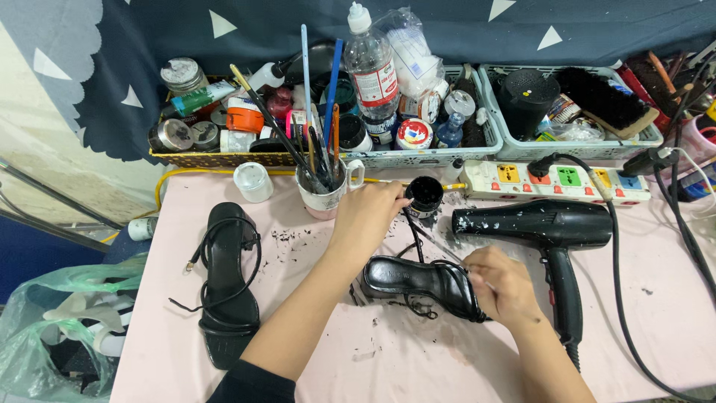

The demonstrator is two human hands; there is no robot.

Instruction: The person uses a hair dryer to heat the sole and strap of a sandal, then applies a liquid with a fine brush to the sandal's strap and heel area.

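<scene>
My left hand [369, 215] reaches across the pink table [656, 298] and its fingers close on the side of a small open black jar [426, 195] of dark paint. My right hand [501, 287] rests against the strap end of a black sandal [418, 280] lying on its side. It pinches a thin brush [436, 245] that points up-left toward the jar. A second black sandal [226, 283] lies flat at the left, its thin straps loose and neither hand touching it.
A black hair dryer [552, 227] lies right of my right hand, its cord trailing off. A white power strip [556, 181] sits behind it, a mug of brushes [322, 190] and a white cap [253, 181] to the left. Cluttered baskets [447, 153] line the back. A plastic bag [52, 328] hangs at the left.
</scene>
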